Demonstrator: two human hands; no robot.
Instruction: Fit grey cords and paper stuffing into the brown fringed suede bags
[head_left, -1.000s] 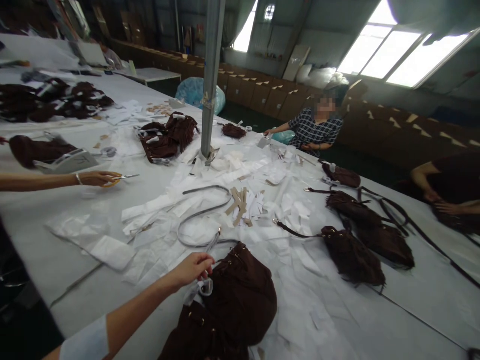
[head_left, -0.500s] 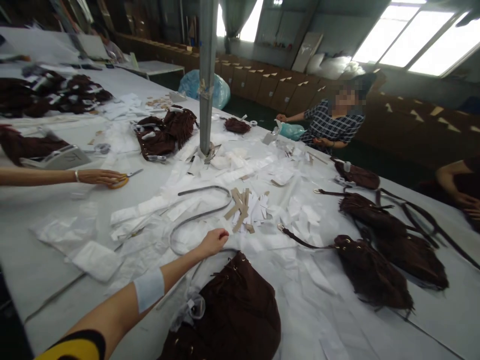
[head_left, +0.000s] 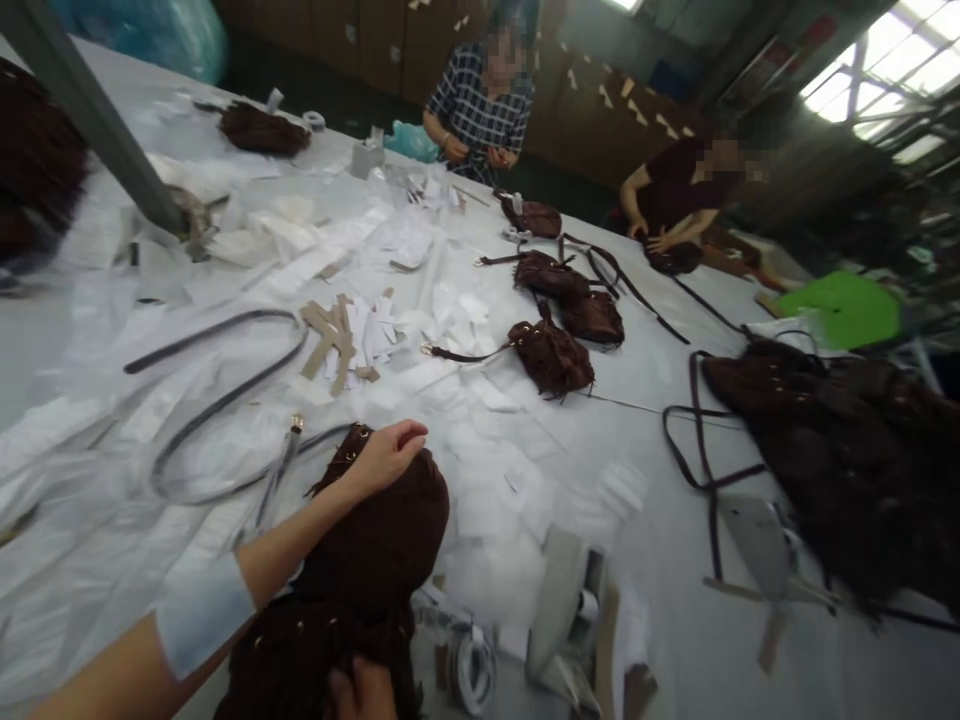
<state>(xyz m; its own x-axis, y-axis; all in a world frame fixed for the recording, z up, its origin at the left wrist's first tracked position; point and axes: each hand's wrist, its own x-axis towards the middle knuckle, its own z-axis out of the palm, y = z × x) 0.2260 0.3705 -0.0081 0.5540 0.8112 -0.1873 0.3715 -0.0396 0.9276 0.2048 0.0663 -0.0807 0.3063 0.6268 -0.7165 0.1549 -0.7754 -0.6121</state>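
Observation:
My left hand point(head_left: 386, 457) hovers over the top of a dark brown fringed bag point(head_left: 397, 530), its fingers curled together; whether anything is between them is hidden. At the bottom edge my right hand point(head_left: 364, 690) is partly in view on a second brown bag point(head_left: 300, 640) with metal eyelets, its fingers bent against the fabric. A long dark strap point(head_left: 217, 405) in clear wrap curves left from the upper bag, and a buckled strap end point(head_left: 296, 425) lies beside it.
Paper strips point(head_left: 341, 340) and white wrapping point(head_left: 487, 480) cover the middle. A grey tape dispenser point(head_left: 562, 610) stands near the front. More brown bags point(head_left: 551, 355) lie beyond, a large pile point(head_left: 847, 440) at right. Two people point(head_left: 480, 110) sit across the table.
The view has swung right and down. My left hand has moved from beside the strap to over the brown bag. My right hand and the second bag have come into view.

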